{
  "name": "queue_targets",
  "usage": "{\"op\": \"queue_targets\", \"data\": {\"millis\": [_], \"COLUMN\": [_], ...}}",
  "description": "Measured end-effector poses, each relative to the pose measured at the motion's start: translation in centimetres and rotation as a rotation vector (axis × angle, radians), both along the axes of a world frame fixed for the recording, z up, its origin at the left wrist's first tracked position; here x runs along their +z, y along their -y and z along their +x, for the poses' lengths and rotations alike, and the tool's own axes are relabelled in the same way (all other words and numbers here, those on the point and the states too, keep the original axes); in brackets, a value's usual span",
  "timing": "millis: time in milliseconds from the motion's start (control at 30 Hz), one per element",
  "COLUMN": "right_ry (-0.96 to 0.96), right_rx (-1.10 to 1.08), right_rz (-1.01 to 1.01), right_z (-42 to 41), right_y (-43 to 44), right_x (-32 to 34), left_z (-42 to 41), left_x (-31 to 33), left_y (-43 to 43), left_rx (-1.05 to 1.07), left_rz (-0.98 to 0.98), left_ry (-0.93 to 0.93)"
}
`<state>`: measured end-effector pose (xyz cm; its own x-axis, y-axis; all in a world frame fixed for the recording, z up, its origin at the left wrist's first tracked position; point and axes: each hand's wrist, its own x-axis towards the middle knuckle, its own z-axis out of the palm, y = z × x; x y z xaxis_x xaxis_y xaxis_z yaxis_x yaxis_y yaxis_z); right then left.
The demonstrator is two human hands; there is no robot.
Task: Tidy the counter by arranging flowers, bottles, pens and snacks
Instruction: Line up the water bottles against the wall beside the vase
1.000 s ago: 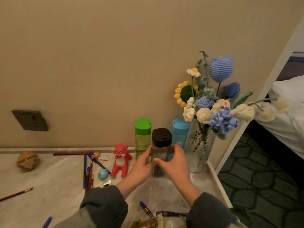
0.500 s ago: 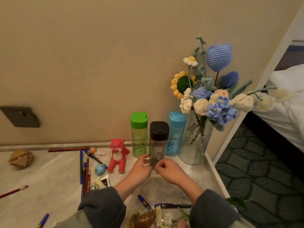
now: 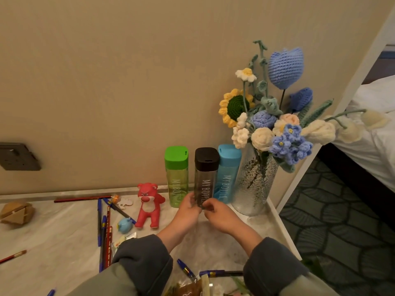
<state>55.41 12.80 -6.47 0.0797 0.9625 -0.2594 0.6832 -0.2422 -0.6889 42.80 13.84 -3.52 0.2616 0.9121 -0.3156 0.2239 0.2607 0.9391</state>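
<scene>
1. Beige wall behind, pale marble-look surface below, and it's cluttered. Blue and red pens are strewn on the left, a red bear figurine stands beside them, and crinkly snack packets sit at the near edge.
2. The back right corner looks sorted: a textured clear glass vase holds the crocheted flowers, close to the surface's right edge.
3. Now the bottles! The tall smoky clear bottle with the black cap stands upright between the green-capped green bottle and the blue-capped blue bottle, a touch in front of both.
4. Both hands are on it: the left hand and right hand pinch its base from either side, fingers curled low.
5. My read is that the bottle row is being squared up, with pens and snacks not yet dealt with.
6. Watch the risks. That grip sits low on a tall, narrow bottle, so a sideways shove could tip it into the blue bottle and on into the top-heavy vase by the edge. Both sleeves hang over the pens and snacks at the near edge, and a careless pull back could sweep them off.
</scene>
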Motion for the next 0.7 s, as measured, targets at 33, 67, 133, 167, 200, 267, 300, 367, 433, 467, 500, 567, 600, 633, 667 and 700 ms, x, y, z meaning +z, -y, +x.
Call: {"op": "queue_targets", "data": {"millis": [33, 67, 133, 167, 200, 267, 300, 367, 433, 467, 500, 567, 600, 633, 667, 700], "right_ry": [0.004, 0.006, 0.005, 0.006, 0.006, 0.005, 0.007, 0.009, 0.003, 0.000, -0.003, -0.005, -0.004, -0.005, -0.006, -0.008], "right_rx": [0.002, 0.004, 0.003, -0.001, -0.005, -0.006, -0.006, -0.008, -0.013, -0.013, -0.012, -0.009, -0.007, -0.007, -0.007, -0.007], "right_rz": [0.001, 0.002, 0.006, 0.007, 0.008, 0.006, 0.005, 0.005, 0.003, 0.002, 0.001, 0.003, 0.005, 0.007, 0.007, 0.006], "right_z": [0.0, 0.0, 0.0, -0.1, -0.1, -0.1, -0.1, -0.1, -0.1, -0.1, -0.1, 0.0, 0.0, 0.0, -0.1, -0.2], "right_y": [-0.2, -0.3, -0.6, -0.7, -0.9, -1.0, -1.0, -1.1, -1.1, -1.1, -1.1, -0.9, -0.8, -0.7, -0.6, -0.5], "right_x": [0.0, -0.1, -0.2, -0.2, -0.2, -0.3, -0.3, -0.3, -0.2, -0.2, -0.2, -0.2, -0.2, -0.2, -0.3, -0.3], "left_z": [0.1, 0.1, 0.2, 0.3, 0.3, 0.5, 0.5, 0.5, 0.4, 0.2, 0.0, -0.5, -0.9, -1.4, -1.9, -2.5], "left_x": [0.0, 0.1, 0.1, 0.2, 0.2, 0.3, 0.3, 0.3, 0.2, 0.2, 0.1, -0.2, -0.5, -0.7, -1.0, -1.1], "left_y": [-0.2, -0.4, -0.7, -0.7, -0.7, -0.6, -0.6, -0.6, -0.6, -0.5, -0.5, -0.4, -0.3, -0.2, -0.1, 0.0], "left_rx": [0.000, 0.001, 0.002, 0.000, -0.005, -0.017, -0.023, -0.032, -0.041, -0.049, -0.061, -0.066, -0.038, 0.010, 0.069, 0.128], "left_rz": [-0.001, -0.005, -0.007, -0.003, 0.004, 0.020, 0.027, 0.033, 0.023, 0.015, 0.008, -0.006, -0.018, -0.028, -0.033, -0.031], "left_ry": [0.002, 0.003, 0.002, 0.004, 0.010, 0.016, 0.014, 0.016, 0.029, 0.033, 0.030, -0.004, -0.029, -0.052, -0.064, -0.069]}}
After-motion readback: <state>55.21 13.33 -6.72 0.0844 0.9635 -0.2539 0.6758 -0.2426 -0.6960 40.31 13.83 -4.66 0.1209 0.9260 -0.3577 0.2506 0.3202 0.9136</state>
